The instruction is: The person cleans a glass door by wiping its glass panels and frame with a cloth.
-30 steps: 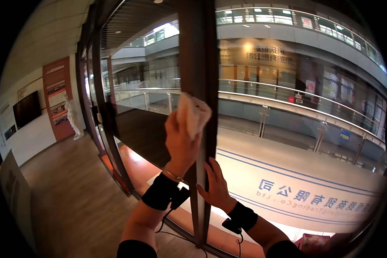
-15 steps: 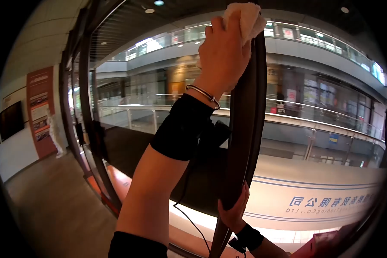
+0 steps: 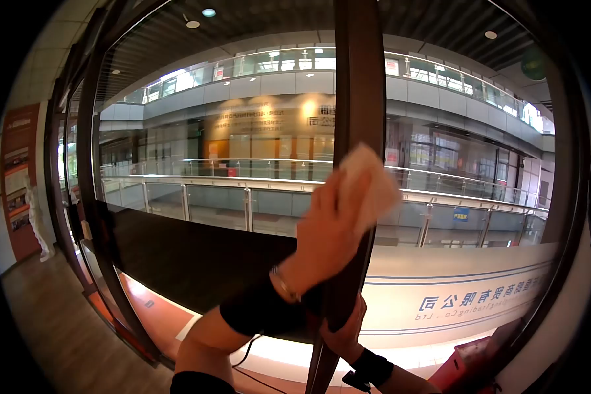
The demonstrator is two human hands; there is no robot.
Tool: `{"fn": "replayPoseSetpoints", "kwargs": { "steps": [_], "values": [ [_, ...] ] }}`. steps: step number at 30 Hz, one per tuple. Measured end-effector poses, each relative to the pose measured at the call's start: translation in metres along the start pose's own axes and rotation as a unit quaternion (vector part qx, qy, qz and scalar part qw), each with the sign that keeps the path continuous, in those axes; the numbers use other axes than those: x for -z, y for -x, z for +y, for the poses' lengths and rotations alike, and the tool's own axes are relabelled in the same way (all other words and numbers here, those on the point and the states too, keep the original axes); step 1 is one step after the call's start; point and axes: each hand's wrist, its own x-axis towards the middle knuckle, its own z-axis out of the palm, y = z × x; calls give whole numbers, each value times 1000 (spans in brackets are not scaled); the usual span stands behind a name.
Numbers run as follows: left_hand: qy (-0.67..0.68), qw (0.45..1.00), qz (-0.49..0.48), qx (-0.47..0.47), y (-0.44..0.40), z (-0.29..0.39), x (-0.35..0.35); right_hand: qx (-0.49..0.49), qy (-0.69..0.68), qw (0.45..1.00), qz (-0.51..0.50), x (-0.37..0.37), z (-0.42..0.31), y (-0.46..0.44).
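Observation:
My left hand, reaching up from the lower left with a bracelet and a black wristband on it, is closed round a white cloth. The cloth, blurred by motion, lies against the dark frame post between two glass panes. Lower down, my right hand comes in from the lower right, also with a black band at the wrist. It is wrapped round the lower part of the same post, its fingers partly hidden.
Glass panes flank the post, with railings and a lit wall beyond. A white band with blue lines and mirrored lettering crosses the right pane. A red box stands at lower right. A cable hangs below my left arm.
My left hand has moved down along the post with the cloth, from near the top to mid-height. My right hand still holds the lower post. The view has shifted slightly.

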Motion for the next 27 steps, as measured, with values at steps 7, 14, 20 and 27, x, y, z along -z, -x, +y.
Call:
{"fn": "replayPoseSetpoints", "kwargs": {
  "steps": [7,14,20,27],
  "values": [
    [146,974,165,55,-159,-56,-19,34,3,999,-15,8,0,-6],
    [350,924,111,108,-70,-56,-31,69,-44,997,-1,9,12,-19],
    [391,891,29,229,133,-9,-31,60,-69,996,-10,4,24,-13],
    [245,924,-28,293,238,38,-15,60,-102,993,-12,10,22,-20]
  ]
}}
